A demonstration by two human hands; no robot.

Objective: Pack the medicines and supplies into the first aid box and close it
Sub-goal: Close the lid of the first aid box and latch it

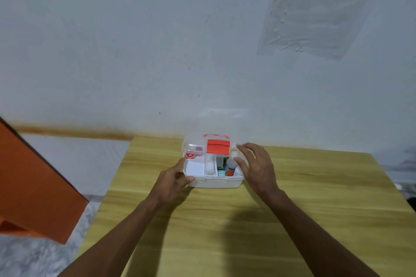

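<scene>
A white first aid box [213,182] stands near the far edge of the wooden table [292,209]. Its clear lid [195,144] with a red handle [218,146] is tilted partway down over the box. Inside I see white compartments, a green packet [221,172], a small white bottle [231,163] and a red-capped item [230,172]. My left hand [174,179] grips the box's front left corner. My right hand [256,166] has its fingers spread, touching the lid's right edge above the box.
An orange board or box [33,182] leans at the left, off the table. A pale wall rises right behind the table's far edge. Grey floor shows at the lower left.
</scene>
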